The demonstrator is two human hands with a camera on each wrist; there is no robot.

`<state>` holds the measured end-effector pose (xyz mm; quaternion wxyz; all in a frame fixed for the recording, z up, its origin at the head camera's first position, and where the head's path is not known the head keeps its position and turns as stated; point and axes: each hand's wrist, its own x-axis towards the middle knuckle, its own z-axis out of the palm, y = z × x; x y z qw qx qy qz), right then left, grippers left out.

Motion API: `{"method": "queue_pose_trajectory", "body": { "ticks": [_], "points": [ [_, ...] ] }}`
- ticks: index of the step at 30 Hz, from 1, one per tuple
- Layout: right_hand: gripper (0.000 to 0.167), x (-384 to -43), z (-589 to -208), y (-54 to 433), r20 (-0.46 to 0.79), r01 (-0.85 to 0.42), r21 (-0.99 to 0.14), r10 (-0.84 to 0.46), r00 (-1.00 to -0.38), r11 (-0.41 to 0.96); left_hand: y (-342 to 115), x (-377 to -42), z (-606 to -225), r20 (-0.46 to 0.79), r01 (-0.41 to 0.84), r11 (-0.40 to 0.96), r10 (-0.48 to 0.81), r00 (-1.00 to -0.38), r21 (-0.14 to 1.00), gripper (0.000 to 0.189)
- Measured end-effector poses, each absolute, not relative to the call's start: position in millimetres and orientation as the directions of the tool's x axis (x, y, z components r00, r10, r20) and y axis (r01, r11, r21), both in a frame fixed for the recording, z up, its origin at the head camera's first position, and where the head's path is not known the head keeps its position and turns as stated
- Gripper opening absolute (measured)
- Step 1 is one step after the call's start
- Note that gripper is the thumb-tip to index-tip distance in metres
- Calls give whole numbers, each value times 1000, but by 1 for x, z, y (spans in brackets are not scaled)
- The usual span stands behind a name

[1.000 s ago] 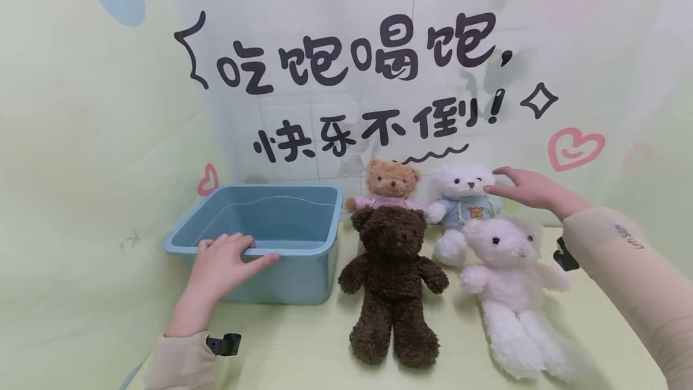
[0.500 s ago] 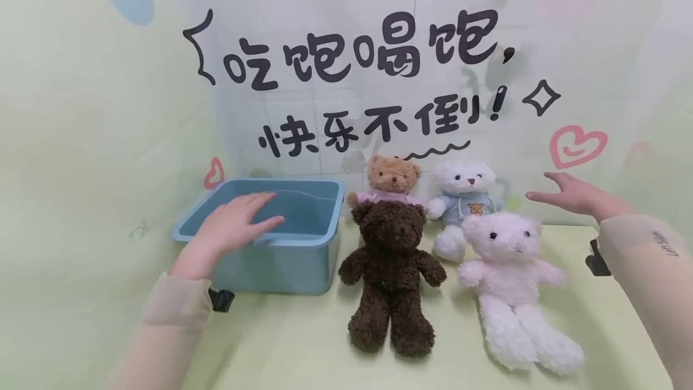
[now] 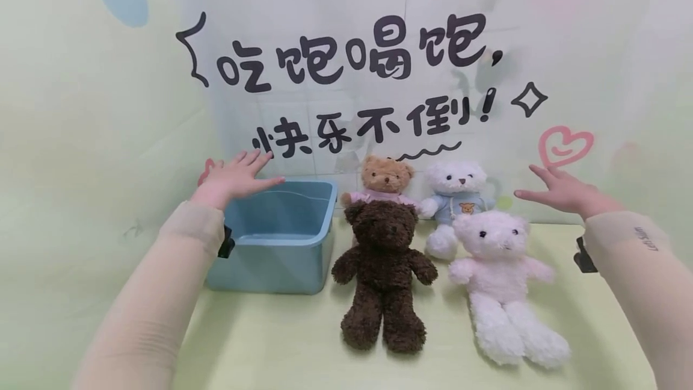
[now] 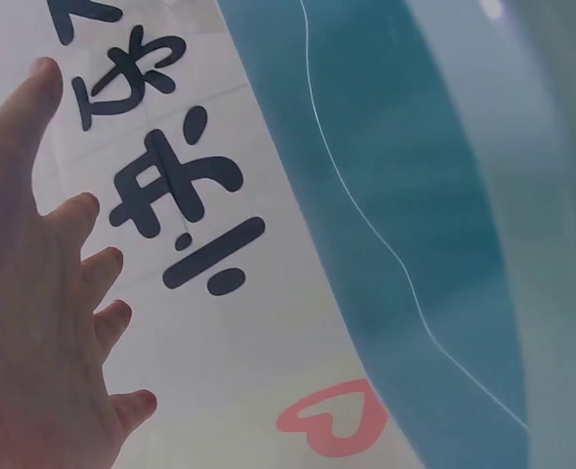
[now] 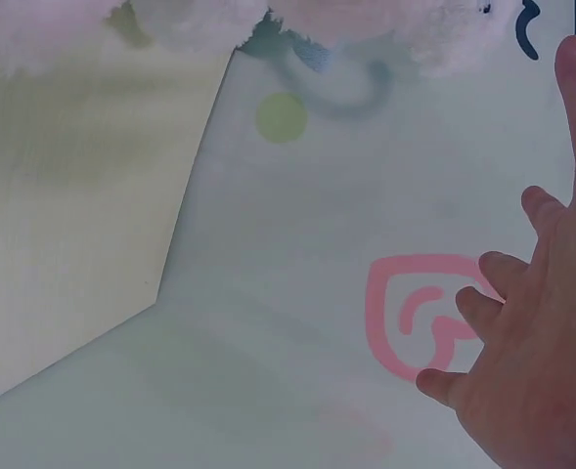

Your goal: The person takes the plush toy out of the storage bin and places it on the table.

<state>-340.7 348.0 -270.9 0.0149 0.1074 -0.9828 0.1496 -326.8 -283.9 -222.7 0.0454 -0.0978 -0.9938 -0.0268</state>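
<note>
My left hand (image 3: 235, 179) is raised over the back left of a blue plastic bin (image 3: 276, 266), fingers spread and holding nothing. In the left wrist view the bin's inner wall (image 4: 395, 127) lies to the right of the hand. My right hand (image 3: 563, 191) hovers with spread fingers right of the teddy bears, touching none. A dark brown bear (image 3: 383, 275) sits in front of a tan bear (image 3: 387, 176) in a pink top. Beside them are a white bear (image 3: 457, 179) in a blue hoodie and, in front of it, a pale pink-and-white bear (image 3: 498, 281).
A pale yellow-green table (image 3: 260, 342) carries the bin and bears. Close behind stands a light curtain (image 3: 335, 5) printed with black characters and pink hearts. The table's far right corner (image 5: 151, 293) shows in the right wrist view.
My left hand has left the bin's front rim and moved up and back over it. The right hand has moved right, away from the white bear in the hoodie. The bears stay put.
</note>
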Motion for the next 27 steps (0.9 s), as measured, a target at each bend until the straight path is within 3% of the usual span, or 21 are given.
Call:
{"method": "queue_pose_trajectory", "body": {
  "ticks": [7,14,27],
  "points": [
    [92,-345,-286,342,63,-195,-205,-186,-981,959,-290,-337,-232,58,146,986,142,-988,77,96],
    [93,-345,-297,328,48,-193,-211,-187,-981,958,-308,-344,-244,6,115,992,115,-993,60,102],
    [94,-348,-277,319,62,-197,-193,-188,-980,961,-321,-323,-200,-1,95,995,95,-995,42,98]
  ]
}}
